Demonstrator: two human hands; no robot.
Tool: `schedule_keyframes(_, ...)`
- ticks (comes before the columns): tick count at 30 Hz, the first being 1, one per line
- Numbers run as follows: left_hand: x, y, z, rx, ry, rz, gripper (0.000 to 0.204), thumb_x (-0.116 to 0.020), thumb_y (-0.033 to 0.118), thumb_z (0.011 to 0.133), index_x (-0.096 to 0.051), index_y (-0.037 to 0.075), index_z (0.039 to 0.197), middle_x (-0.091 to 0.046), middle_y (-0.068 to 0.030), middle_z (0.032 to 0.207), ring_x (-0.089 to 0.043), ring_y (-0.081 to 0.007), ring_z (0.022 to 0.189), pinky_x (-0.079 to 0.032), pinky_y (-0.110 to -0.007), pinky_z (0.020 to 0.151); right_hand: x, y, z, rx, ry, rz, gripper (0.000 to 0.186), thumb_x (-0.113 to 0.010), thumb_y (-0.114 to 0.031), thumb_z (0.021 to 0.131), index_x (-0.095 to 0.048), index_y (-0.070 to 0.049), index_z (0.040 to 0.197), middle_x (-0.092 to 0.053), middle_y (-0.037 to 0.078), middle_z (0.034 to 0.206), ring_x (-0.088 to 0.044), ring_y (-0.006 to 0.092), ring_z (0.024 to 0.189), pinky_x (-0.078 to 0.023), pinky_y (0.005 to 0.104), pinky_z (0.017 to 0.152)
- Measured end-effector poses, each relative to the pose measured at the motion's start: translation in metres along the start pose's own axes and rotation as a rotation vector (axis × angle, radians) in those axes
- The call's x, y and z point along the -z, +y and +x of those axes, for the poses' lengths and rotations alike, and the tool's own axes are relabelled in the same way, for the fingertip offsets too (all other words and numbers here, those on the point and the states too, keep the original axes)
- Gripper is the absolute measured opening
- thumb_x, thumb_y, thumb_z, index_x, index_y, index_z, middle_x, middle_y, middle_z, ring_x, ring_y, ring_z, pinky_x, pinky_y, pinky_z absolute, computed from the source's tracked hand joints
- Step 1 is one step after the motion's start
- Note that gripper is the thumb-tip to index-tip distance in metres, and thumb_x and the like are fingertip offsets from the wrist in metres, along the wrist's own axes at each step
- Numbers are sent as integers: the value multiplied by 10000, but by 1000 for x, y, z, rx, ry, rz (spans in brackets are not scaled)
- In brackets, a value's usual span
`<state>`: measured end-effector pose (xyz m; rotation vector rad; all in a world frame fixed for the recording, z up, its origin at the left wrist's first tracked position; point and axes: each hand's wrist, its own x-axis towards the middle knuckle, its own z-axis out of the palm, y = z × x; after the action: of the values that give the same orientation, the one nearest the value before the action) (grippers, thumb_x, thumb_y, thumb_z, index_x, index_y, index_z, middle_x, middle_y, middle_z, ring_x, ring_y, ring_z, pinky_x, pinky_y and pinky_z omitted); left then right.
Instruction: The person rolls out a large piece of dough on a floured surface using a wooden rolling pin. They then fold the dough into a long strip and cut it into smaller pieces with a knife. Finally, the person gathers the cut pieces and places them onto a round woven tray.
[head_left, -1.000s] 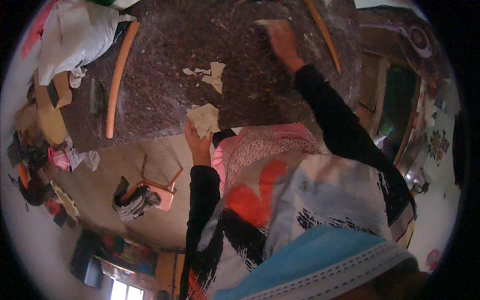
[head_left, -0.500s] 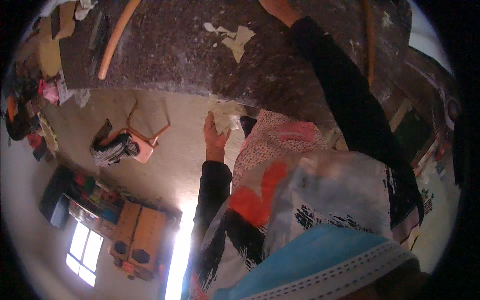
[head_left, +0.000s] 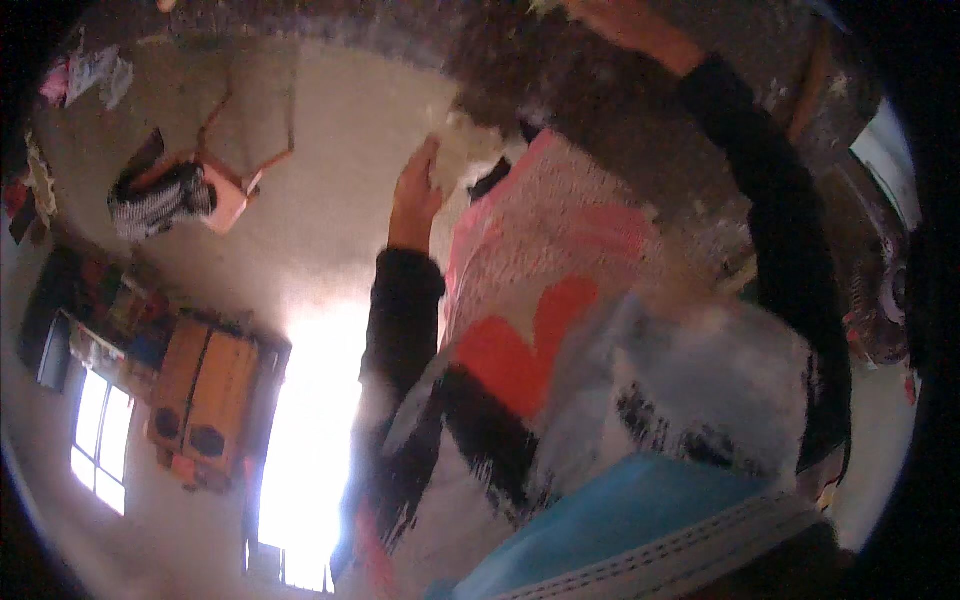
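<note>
My left hand (head_left: 418, 190) is beside the near edge of the dark, speckled tabletop (head_left: 400, 35), thumb and fingers around a bunch of thin, pale scraps (head_left: 468, 145). Blur makes the scraps' edges and material hard to make out. Over the tabletop at the upper edge of the view, my right hand (head_left: 635, 28) reaches forward. A pale bit (head_left: 545, 5) shows by its fingertips, which are smeared and partly cut off, so its grip is unclear.
A pink stool (head_left: 228, 200) with a checked cloth (head_left: 165, 200) on it stands on the floor to the left. Beyond are a brown cabinet (head_left: 205, 390) and a bright doorway (head_left: 310, 440). A curved wooden piece (head_left: 812, 85) lies on the table at right.
The view has tilted and shifted, so the table sits higher in it. My right hand has moved rightward in the picture. The left still has the scraps by the table edge.
</note>
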<state>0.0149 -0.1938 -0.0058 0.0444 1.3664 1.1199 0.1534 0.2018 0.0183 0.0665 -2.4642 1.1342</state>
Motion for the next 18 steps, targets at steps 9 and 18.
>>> schedule_keyframes(9, -54, 67, 12, 104, -366, -666, 525, -465, 253, 950, -323, -35, 1366, -504, -189, 1269, -515, -325, 1169, -411, -410, 1003, -55, -65, -31, -715, 501, 937, 282, -378, -105, 974, -497, -21, 1215, -554, 128, 1195, -582, 259, 1087, -486, 392, 915)
schedule_keyframes(18, -51, 39, 10, 18, -338, -343, 410, -474, 208, 969, -409, -37, 1291, -558, -133, 1187, -568, -212, 1085, -484, -324, 906, -104, -113, 1, -1276, 260, 1345, 369, -498, -236, 935, -490, -33, 1243, -572, 117, 1182, -613, 238, 1026, -521, 338, 832)
